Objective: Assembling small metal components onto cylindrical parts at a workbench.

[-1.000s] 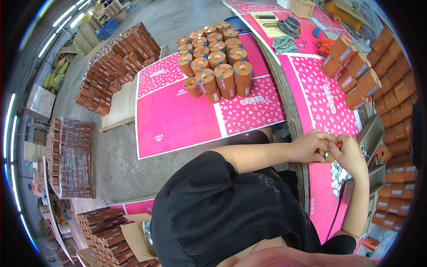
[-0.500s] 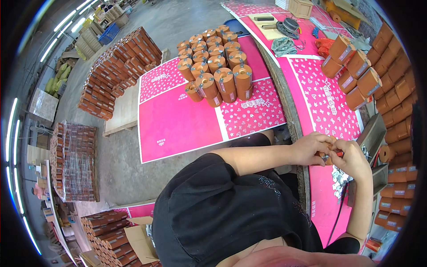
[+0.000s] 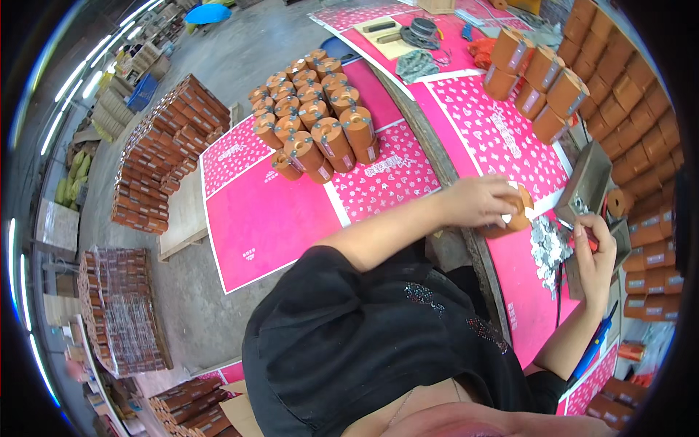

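My left hand [image 3: 480, 202] is closed around a brown wooden cylinder [image 3: 520, 221] with a hole in its end, at the edge of the pink-covered bench. To its right, my right hand [image 3: 595, 255] grips a red-handled tool [image 3: 591, 241], whose thin tip points toward a grey metal trough [image 3: 591, 171] with small metal parts in it. The tool's exact kind is hard to make out. Between the hands lies a loose pile of flat silver metal pieces [image 3: 547, 255].
Several brown cylinders [image 3: 313, 113] stand grouped on the pink table [image 3: 273, 237]. More cylinders [image 3: 550, 76] are stacked at the bench's far right and along the wall. Wrapped stacks [image 3: 124, 309] stand on the floor at left. A blue tool [image 3: 595, 342] is beside my right forearm.
My hands, together at the cylinder before, are now apart. The right one has moved right with the red-handled tool. The left hand and cylinder are slightly farther back, and the whole view has shifted.
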The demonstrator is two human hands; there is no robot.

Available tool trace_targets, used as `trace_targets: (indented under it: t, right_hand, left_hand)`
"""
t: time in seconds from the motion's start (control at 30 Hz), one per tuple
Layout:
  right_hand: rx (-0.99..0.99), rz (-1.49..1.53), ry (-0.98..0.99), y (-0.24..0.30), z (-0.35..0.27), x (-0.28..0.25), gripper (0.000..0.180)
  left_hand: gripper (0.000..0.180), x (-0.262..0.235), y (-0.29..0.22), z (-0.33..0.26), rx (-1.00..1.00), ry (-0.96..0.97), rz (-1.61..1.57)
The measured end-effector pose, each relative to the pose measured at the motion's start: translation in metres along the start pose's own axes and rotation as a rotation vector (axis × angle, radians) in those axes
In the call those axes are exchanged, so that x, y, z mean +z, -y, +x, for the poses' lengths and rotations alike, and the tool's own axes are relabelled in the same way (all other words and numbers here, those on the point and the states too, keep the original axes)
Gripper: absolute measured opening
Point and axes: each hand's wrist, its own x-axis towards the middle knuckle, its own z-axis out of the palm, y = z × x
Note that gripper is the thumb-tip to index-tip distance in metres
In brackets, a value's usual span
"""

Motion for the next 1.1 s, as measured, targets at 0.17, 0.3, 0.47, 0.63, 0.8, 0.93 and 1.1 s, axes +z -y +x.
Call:
trace_targets:
  t: [0.17, 0.3, 0.47, 0.63, 0.8, 0.93, 1.1]
  right_hand:
    - [0.008, -0.030, -0.123, -0.032, -0.027, -0.001, 0.010]
    - [0.098, 0.010, -0.220, -0.034, -0.024, 0.009, 0.022]
    - [0.098, 0.122, -0.220, -0.031, -0.020, 0.023, 0.020]
    - [0.133, 0.048, -0.147, -0.036, -0.012, 0.049, 0.016]
    - [0.149, -0.065, -0.116, -0.034, 0.001, 0.057, 0.022]
    - [0.098, -0.070, -0.098, -0.045, 0.008, 0.062, 0.024]
    - [0.135, -0.157, -0.028, -0.045, 0.012, 0.061, 0.024]
  left_hand:
    - [0.029, -0.002, -0.041, 0.032, -0.062, 0.073, 0.305]
    - [0.023, 0.025, -0.038, 0.032, -0.194, 0.002, 0.353]
    - [0.030, 0.004, -0.014, 0.020, -0.194, 0.115, 0.053]
    - [0.037, 0.018, -0.034, 0.024, -0.302, 0.045, 0.103]
    - [0.038, 0.052, -0.035, 0.023, -0.358, -0.242, 0.214]
    - [0.034, 0.053, -0.031, 0.022, -0.336, -0.267, 0.217]
    - [0.032, 0.053, -0.029, 0.021, -0.299, -0.298, 0.208]
